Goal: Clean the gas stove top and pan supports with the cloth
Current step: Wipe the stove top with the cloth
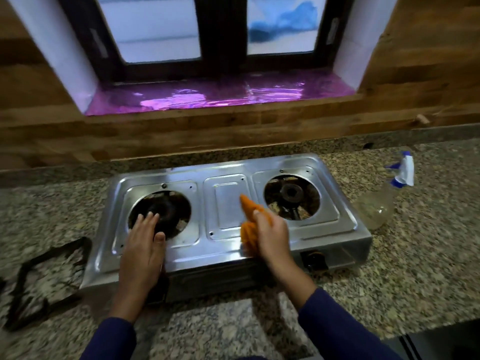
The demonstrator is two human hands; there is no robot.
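— So, where is the cloth?

— The orange cloth (248,211) is in my right hand (272,239). Its fingers (259,220) are curled tight round it. The cloth sits on the middle of the stove top (228,245), between the two burner holes.

— And your other hand?

— My left hand (141,246) lies flat on the stove. Its fingers are straight and a bit apart, with the tips at the edge of the left burner hole (166,203). It holds nothing.

— What could go wrong?

— I think the cloth could catch on the right burner (292,196) if I wipe too far, because that hole is open. The stove could slide on the surface (389,294) if I push hard, so my left hand should press down. The pan supports (49,276) lie on the surface to the left, apart from the stove. I guess they are not wiped yet.

— Any bottles?

— A clear spray bottle (379,206) leans just right of the stove. I cannot tell if any liquid is inside.
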